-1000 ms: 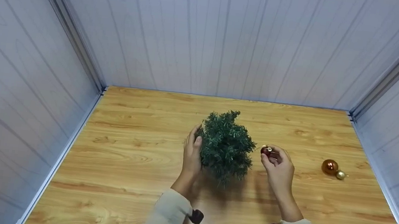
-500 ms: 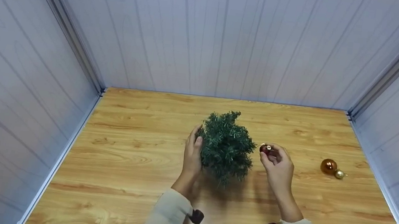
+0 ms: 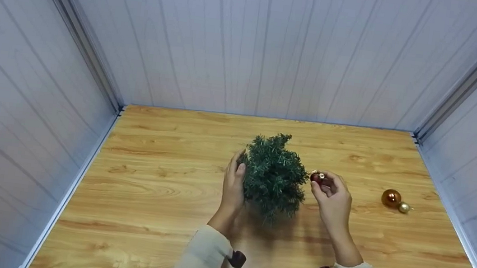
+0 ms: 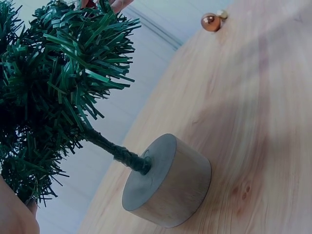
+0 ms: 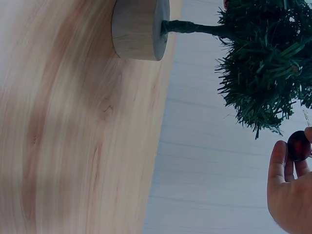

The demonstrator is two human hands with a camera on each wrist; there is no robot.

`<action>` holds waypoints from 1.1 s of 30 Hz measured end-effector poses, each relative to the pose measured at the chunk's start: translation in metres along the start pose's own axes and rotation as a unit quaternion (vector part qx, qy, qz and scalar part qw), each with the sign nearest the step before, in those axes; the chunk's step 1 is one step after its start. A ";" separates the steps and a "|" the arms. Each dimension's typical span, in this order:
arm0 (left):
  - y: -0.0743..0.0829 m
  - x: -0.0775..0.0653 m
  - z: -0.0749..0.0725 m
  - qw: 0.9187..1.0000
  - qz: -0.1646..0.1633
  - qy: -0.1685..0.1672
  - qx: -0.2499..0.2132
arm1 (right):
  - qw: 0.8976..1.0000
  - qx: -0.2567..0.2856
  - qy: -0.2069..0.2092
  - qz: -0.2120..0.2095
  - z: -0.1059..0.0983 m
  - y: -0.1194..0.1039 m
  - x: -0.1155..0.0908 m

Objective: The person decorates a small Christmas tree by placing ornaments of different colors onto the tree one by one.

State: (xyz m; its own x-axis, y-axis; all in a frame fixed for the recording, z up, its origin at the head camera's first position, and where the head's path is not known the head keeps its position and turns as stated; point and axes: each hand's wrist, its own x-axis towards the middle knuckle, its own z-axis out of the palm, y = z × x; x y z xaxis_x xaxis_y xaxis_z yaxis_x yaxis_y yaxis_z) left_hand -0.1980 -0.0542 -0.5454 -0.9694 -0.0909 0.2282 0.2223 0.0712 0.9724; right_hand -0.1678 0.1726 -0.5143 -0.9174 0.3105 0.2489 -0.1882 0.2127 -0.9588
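A small green artificial Christmas tree [image 3: 276, 175] stands on a round wooden base [image 4: 170, 183]. Along its left side my left hand [image 3: 232, 188] presses into the foliage, fingers fairly straight, their tips partly hidden by the needles. My right hand [image 3: 334, 202] pinches a dark red bauble [image 3: 316, 177] between thumb and fingertips, close to the tree's right branches. In the right wrist view the bauble [image 5: 299, 146] shows just beyond the branch ends, with a thin gold loop reaching toward the needles.
A copper-coloured bauble [image 3: 391, 198] and a smaller gold bauble [image 3: 403, 207] lie side by side on the wood-grain table [image 3: 142, 213], to the right. Pale panel walls [image 3: 232, 37] stand at the back and both sides.
The tree and my left hand have shifted slightly right, bringing the branches nearer to the red bauble. My right hand, with the bauble, has moved very little.
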 end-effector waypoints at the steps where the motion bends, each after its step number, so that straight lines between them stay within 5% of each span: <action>1: 0.000 0.000 0.001 1.000 0.003 0.001 0.002 | 1.000 0.002 0.000 0.001 0.000 -0.001 0.000; 16: 0.006 -0.004 0.010 1.000 -0.003 0.010 0.026 | 1.000 0.014 -0.006 0.013 -0.001 -0.016 -0.003; 18: 0.019 -0.008 0.009 1.000 -0.006 0.011 0.027 | 1.000 0.017 -0.006 0.008 -0.002 -0.019 -0.004; 22: 0.021 -0.010 0.011 0.999 -0.008 0.017 0.028 | 1.000 0.025 -0.013 0.000 -0.003 -0.024 -0.006; 25: 0.009 -0.008 0.014 0.999 -0.007 0.023 0.026 | 0.999 0.026 -0.020 -0.002 -0.005 -0.026 -0.008; 33: 0.008 -0.010 0.018 0.998 -0.011 0.043 0.034 | 1.000 0.024 -0.019 0.000 -0.007 -0.032 -0.014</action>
State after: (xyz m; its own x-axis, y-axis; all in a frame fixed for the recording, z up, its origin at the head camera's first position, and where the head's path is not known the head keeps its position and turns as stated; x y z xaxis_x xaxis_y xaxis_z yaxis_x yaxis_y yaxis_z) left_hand -0.1885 -0.0348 -0.5407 -0.9610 -0.1775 0.2122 0.1896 0.1360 0.9724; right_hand -0.1466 0.1682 -0.4859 -0.9296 0.2752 0.2451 -0.2048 0.1673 -0.9644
